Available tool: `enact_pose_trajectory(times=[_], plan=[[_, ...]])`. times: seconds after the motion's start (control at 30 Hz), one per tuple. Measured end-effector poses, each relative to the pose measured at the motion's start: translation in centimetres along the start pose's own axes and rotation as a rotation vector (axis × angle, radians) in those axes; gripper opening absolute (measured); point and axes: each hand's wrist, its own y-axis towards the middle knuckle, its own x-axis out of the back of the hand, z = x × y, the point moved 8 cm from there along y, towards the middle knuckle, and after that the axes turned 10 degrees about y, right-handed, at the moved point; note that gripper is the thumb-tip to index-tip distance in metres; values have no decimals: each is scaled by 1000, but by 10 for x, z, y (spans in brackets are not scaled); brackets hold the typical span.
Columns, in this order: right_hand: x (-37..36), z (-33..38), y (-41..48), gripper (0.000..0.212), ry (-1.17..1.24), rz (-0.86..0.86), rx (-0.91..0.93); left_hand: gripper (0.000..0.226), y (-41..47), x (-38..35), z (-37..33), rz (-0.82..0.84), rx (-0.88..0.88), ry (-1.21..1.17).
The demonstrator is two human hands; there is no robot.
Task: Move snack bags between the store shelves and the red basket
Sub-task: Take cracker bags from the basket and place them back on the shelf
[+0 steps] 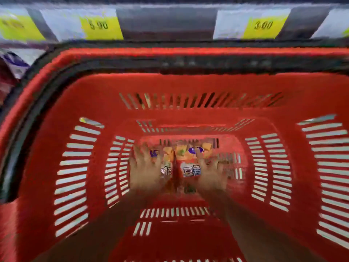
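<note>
**Both hands down on a bag at the bottom of the basket**

My left hand (pixel 145 172) and right hand (pixel 212 172) sit on either side of a snack bag (pixel 182 157), fingers pointing forward along its edges. Blur smears both hands, so I cannot tell whether my fingers curl round the bag or only lie against it. The bag lies on the floor of the red basket (pixel 188 86), its orange-yellow front facing up; some lettering shows between my hands, and its lower end is covered by them. My forearms run down out of the frame.

The basket's slotted walls rise around my hands, cut off on the right and below. A black handle (pixel 188 62) lies along its rim. Beyond the far rim runs a grey shelf edge (pixel 166 21) with yellow price tags reading 5.00 (pixel 98 25) and 3.00 (pixel 263 25). At far left a purple-and-white package (pixel 13 60) peeks in, mostly hidden.
</note>
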Motion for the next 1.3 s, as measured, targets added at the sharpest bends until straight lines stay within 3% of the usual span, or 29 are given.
enact_pose_trajectory(times=[0.17, 0.33, 0.6, 0.83, 1.3], plan=[[-25, 3, 18, 109, 283, -45, 15, 115, 5, -43, -1, 144, 206, -178], [2, -1, -1, 92, 318, -71, 25, 96, -1, -12, -10, 215, 149, -324], [151, 33, -102, 87, 198, -152, 53, 92, -75, 156, 20, 126, 78, -328], [311, 79, -233, 92, 170, -314, 98, 101, -173, 326, 68, -20, 33, -311], [581, 157, -497, 87, 487, -787, 308, 93, -365, 616, 164, -509, 23, -380]])
